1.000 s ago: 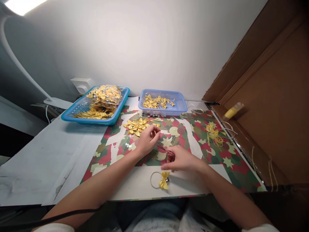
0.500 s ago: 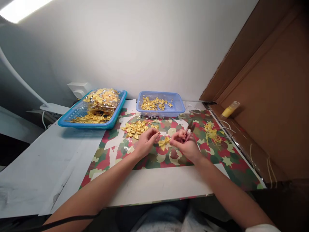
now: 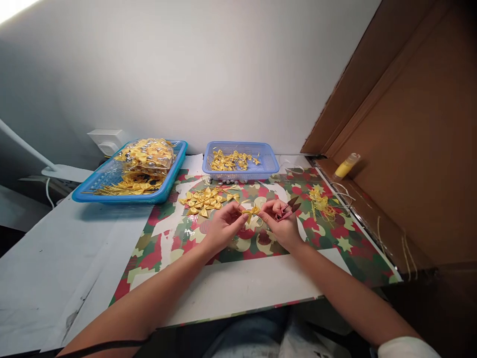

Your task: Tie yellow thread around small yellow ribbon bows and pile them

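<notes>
Above the patterned counter [image 3: 346,246], between both hands, a small yellow bow [image 3: 251,212], pinched by fingers of the left hand [image 3: 222,227] and of the right hand [image 3: 280,224], this one gripping also dark snips [image 3: 288,208]; behind, a bow pile [image 3: 204,200] and two blue baskets [image 3: 270,161].
</notes>
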The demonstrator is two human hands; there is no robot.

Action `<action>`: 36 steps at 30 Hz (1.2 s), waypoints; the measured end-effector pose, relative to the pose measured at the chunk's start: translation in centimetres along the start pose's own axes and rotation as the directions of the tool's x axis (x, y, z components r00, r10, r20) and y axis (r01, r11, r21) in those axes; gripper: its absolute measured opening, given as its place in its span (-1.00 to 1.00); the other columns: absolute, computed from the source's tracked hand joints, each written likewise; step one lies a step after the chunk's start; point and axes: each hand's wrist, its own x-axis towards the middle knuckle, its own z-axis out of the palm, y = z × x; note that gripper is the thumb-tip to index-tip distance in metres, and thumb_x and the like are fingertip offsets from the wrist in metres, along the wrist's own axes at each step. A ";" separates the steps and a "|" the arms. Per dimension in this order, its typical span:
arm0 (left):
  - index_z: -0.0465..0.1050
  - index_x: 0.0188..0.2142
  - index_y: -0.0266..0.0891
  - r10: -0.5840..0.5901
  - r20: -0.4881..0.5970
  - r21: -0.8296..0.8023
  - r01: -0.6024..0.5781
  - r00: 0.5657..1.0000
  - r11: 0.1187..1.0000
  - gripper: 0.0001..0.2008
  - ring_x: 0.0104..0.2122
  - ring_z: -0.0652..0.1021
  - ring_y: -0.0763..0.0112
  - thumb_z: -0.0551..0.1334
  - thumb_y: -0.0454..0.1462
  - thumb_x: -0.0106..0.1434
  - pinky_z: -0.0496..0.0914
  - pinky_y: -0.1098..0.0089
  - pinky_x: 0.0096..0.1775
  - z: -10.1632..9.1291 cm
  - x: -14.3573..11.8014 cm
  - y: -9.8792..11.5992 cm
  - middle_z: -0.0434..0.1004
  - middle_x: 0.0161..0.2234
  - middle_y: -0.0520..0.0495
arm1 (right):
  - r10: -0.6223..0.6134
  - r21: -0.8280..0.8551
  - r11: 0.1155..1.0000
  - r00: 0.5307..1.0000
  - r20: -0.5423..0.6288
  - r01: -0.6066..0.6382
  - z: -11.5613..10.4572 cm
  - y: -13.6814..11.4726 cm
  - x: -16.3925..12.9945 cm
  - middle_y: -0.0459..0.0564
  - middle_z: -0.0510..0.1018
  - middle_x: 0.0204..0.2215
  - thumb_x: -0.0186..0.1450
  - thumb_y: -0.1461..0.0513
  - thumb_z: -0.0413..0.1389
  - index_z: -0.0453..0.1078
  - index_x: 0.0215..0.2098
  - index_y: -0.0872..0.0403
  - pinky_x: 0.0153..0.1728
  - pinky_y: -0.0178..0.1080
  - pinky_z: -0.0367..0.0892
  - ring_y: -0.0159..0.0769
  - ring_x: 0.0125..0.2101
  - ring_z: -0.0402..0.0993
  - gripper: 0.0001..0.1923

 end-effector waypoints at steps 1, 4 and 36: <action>0.33 -0.39 -0.26 -0.002 -0.003 0.002 0.002 1.000 1.000 -0.71 -0.56 0.35 0.57 0.31 -0.08 0.16 0.29 0.52 -0.50 0.0 0.0 0.0 0.31 -0.53 0.10 | 0.009 -0.003 1.000 1.000 0.026 -0.009 -0.1 -0.1 -0.1 -0.06 0.52 -0.43 0.09 0.20 0.27 -0.04 -0.59 0.01 -0.35 -0.23 0.42 -0.34 -0.43 0.47 -0.52; 0.35 -0.42 -0.26 -0.003 -0.006 0.028 0.003 1.000 1.000 -0.73 -0.56 0.38 0.56 0.32 -0.11 0.14 0.30 0.52 -0.50 0.0 0.0 -0.1 0.36 -0.54 0.09 | 0.035 -0.029 0.999 0.998 0.050 -0.034 -0.3 -0.2 -0.2 -0.01 0.56 -0.33 0.11 0.18 0.26 -0.05 -0.60 0.02 -0.28 -0.19 0.44 -0.30 -0.36 0.52 -0.52; 0.26 -0.59 -0.22 0.062 -0.014 0.413 -0.051 0.998 0.909 -0.61 -0.57 0.27 0.49 0.07 -0.08 0.30 0.20 0.45 -0.48 -0.6 0.4 0.2 0.27 -0.60 0.06 | 0.113 -0.809 0.558 0.982 -0.150 -0.187 -4.5 0.4 3.5 -0.06 0.38 -0.59 0.19 0.11 0.12 0.14 -0.58 0.02 -0.49 -0.27 0.15 -0.28 -0.51 0.30 -0.70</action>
